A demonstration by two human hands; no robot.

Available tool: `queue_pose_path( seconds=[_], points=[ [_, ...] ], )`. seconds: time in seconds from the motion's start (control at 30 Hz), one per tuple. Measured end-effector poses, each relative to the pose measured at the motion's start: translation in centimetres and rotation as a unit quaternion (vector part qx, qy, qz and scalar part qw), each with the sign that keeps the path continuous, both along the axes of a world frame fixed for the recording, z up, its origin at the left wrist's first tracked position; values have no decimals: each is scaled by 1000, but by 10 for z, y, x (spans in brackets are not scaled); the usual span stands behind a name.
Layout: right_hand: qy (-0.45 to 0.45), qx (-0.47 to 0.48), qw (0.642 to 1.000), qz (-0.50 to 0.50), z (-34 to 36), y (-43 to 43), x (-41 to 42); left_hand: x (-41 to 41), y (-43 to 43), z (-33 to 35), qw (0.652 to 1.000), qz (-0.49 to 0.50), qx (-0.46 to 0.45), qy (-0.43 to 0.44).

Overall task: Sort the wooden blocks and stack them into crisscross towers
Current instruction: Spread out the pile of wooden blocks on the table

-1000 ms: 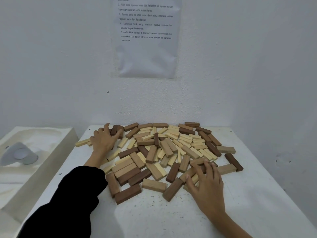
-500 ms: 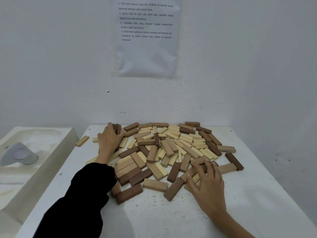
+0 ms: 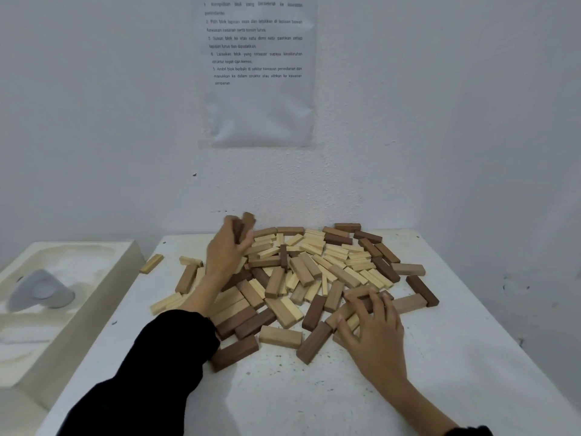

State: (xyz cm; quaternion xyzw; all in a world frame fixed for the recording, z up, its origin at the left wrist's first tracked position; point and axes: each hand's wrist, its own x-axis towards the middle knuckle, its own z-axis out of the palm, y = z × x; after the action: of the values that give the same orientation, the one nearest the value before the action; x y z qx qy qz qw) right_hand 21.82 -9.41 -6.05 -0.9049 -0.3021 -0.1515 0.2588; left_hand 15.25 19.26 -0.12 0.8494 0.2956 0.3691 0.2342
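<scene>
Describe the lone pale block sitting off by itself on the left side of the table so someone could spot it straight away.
Start at the white table and find its far left edge. One pale block lies there at an angle. Unlike every other block, it touches nothing, set well apart from the block pile.

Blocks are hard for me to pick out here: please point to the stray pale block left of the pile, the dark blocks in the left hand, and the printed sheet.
stray pale block point(image 3: 151, 263), head view, middle of its top face
dark blocks point(image 3: 242, 227), head view, part showing above the fingers
left hand point(image 3: 227, 253), head view, back of the hand
printed sheet point(image 3: 256, 99), head view, blank part below the text
</scene>
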Motion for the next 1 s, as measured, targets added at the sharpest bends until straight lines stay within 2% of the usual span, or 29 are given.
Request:
queue_pose_path(
  seconds=[0.17, 0.23, 0.33, 0.47, 0.53, 0.6, 0.67, 0.7, 0.83, 0.87, 0.93, 1.0],
  points=[
    [-6, -2, 1000, -8, 1, 0, -1, 25, -38, 3, 977, -139, 82, 138],
    [-7, 1, 1000, -5, 2, 0, -2, 32, -45, 1, 969, -135, 117, 170],
    [-2, 3, 1000, -3, 2, 0, -2, 27, -37, 4, 971, -65, 126, 190],
    [8, 3, 1000, 6, 1, -1, -1, -7, -5, 9, 977, 38, 62, 202],
    [13, 32, 999, 12, 0, -3, 2, -29, 9, 11, 980, 74, 10, 185],
    [58, 115, 992, 11, 2, -6, 3, -48, 21, 11, 981, 109, -35, 156],
    [105, 226, 968, 36, 9, -11, 3, -70, 31, 9, 976, 141, -61, 151],
    [101, 277, 954, 62, 13, -12, 2, -81, 39, 4, 973, 152, -76, 157],
    [105, 337, 928, 120, 23, -9, 9, -113, 56, -15, 946, 97, -133, 281],
    [110, 342, 926, 120, 24, -7, 12, -117, 53, -17, 944, 76, -144, 287],
    [120, 353, 922, 108, 23, -5, 18, -118, 44, -18, 952, 61, -174, 246],
    [131, 363, 917, 98, 21, -5, 23, -115, 36, -13, 954, 63, -164, 243]
  ],
)
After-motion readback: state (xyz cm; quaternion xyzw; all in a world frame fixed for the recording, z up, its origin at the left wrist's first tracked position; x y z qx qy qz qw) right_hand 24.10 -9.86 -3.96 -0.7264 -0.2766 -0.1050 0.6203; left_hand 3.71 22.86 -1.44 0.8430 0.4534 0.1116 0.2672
